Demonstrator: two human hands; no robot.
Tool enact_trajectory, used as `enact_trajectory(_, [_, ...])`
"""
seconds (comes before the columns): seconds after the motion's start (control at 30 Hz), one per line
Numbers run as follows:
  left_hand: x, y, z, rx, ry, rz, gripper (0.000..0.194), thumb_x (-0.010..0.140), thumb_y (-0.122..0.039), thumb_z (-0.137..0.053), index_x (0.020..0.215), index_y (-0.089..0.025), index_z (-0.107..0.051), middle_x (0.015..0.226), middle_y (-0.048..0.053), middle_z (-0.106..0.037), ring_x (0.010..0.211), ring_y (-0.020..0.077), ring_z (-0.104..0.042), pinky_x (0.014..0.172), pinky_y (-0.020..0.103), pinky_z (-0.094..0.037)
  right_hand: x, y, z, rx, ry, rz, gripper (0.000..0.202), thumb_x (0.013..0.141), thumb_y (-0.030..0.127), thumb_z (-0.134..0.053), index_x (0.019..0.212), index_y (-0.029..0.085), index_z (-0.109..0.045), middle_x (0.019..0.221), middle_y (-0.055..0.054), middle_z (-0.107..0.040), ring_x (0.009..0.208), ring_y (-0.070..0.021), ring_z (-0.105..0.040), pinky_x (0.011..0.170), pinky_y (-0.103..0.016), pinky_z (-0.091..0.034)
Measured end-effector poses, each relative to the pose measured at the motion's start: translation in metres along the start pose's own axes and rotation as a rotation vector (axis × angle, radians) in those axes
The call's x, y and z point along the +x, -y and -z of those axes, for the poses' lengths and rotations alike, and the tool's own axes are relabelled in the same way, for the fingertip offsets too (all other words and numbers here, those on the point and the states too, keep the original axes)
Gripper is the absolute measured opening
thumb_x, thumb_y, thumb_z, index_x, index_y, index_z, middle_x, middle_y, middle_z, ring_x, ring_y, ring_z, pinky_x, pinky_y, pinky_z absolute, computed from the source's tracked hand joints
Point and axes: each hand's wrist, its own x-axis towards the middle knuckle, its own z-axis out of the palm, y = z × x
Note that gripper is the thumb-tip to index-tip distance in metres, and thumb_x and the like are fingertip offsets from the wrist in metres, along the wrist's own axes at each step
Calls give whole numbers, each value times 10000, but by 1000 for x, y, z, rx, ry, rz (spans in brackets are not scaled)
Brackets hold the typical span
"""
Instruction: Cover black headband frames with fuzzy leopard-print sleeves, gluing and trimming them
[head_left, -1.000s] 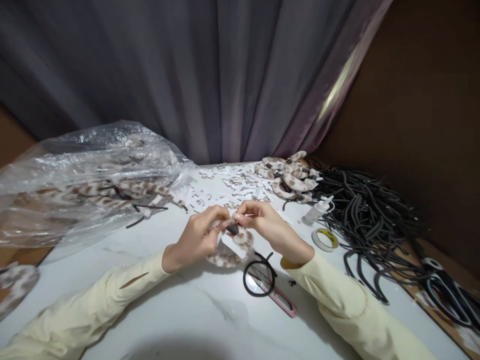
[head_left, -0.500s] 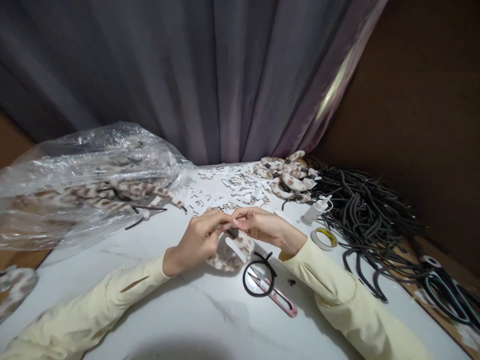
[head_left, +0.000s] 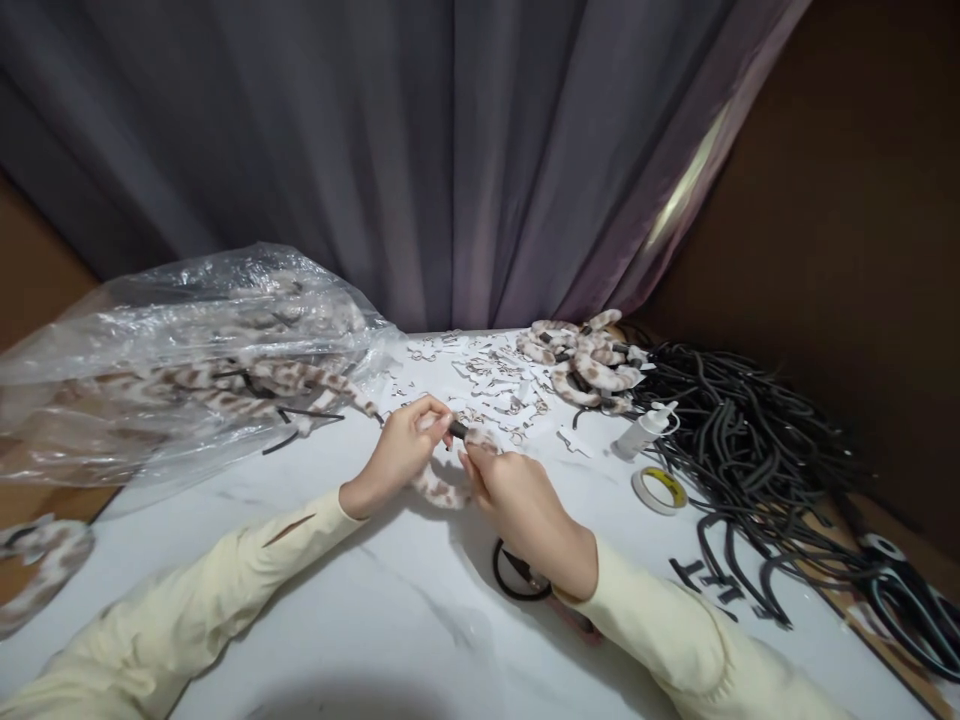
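Observation:
A fluffy white-and-brown ring (head_left: 442, 493) with a black section hangs between my hands above the white table. My left hand (head_left: 409, 440) is closed, its thumb and fingers pinching the end of the black section. Wrapped round the fluffy part just to the right is my right hand (head_left: 525, 505). The short black piece (head_left: 457, 430) shows between the two hands. Below my right hand and wrist lie a black cord loop (head_left: 504, 580) and pink snips (head_left: 581, 625), both partly covered.
A clear plastic bag (head_left: 247, 300) with fluffy strips lies left. Small metal clasps (head_left: 495, 375) are scattered at the back, near a pile of fluffy rings (head_left: 592, 365). A bottle (head_left: 637, 432), tape roll (head_left: 658, 490), black cords (head_left: 735, 430) and scissors (head_left: 907, 600) stand or lie right.
My right hand has moved lower and turned, now wrapped round the fluffy part over the cord loop and snips. The black section now shows stretched between my hands. The view has shifted slightly.

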Motion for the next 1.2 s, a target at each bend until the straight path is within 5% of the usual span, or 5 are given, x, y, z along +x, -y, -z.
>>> enact_trajectory(0.23, [-4, -1, -5, -305, 86, 284, 135, 759, -288, -538, 789, -156, -534, 636, -25, -560, 480, 78, -443, 476, 186, -340, 15, -9, -9, 322, 13, -71, 340, 894, 238, -408, 569, 171, -479, 523, -51, -558, 512, -144, -514, 525, -260, -287])
enact_trajectory(0.43, [-6, 1, -5, -298, 97, 214, 165, 788, -326, -527, 816, -164, -508, 664, -23, -550, 495, 82, -454, 463, 184, -358, 23, -14, -15, 752, 157, -160, 453, 892, 353, -379, 463, 207, -379, 362, 19, -432, 293, -88, -388, 353, -220, -292])
enact_trajectory(0.67, [-8, 0, -4, 113, -31, -157, 118, 820, -224, -481, 724, -168, -519, 597, -22, -552, 568, 113, -502, 541, 204, -375, 22, -11, -10, 1052, 296, -267, 364, 833, 235, -406, 472, 191, -414, 342, 47, -384, 235, -80, -348, 250, -208, -232])
enact_trajectory(0.97, [-16, 5, -6, 332, -129, -630, 197, 777, -18, -387, 747, -175, -501, 651, -11, -521, 619, 113, -482, 584, 210, -380, 16, -9, 0, 1402, 489, -319, 205, 793, 247, -534, 619, 151, -484, 417, 62, -417, 282, -36, -300, 296, -180, -157])
enact_trajectory(1.2, [-7, 16, 0, 586, -58, -836, 182, 812, -36, -403, 910, -158, -497, 713, 22, -543, 673, 155, -471, 657, 269, -392, 18, -10, -1, 1534, 546, -332, 167, 832, 289, -468, 743, 149, -460, 653, 25, -472, 398, -27, -382, 333, -159, -183])
